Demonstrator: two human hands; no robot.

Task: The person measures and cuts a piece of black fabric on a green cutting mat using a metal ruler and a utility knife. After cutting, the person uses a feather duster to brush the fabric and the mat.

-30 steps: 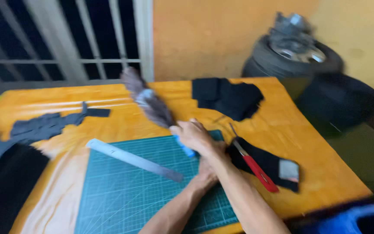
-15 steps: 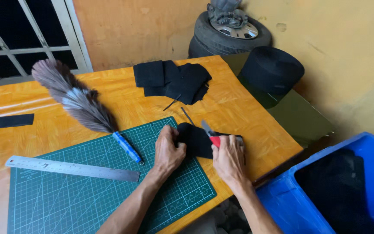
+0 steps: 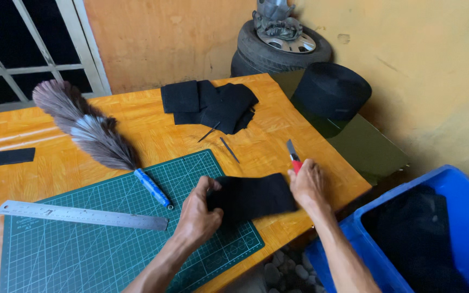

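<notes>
Your left hand (image 3: 196, 214) pinches one end of a black cloth piece (image 3: 253, 196), with the fingers curled shut on its edge. Your right hand (image 3: 308, 184) holds the other end, and it also grips a red cutter (image 3: 293, 156) whose blade sticks up past your fingers. The cloth is held just over the near right corner of the green cutting mat (image 3: 109, 233), between your two hands.

A heap of black cloth pieces (image 3: 210, 103) already lies at the far side of the orange table (image 3: 153, 135), so some cutting looks done. This piece is not yet laid flat on the mat. The steel ruler (image 3: 82, 215) and the feather duster (image 3: 90, 133) lie untouched on the left.

The blue bin (image 3: 392, 217) on the right holds something dark, maybe more cloth, but it is hard to tell. Your right fingers are mostly hidden behind the cloth. Two thin dark slivers (image 3: 221, 138) lie near the heap; what they are is unclear.
</notes>
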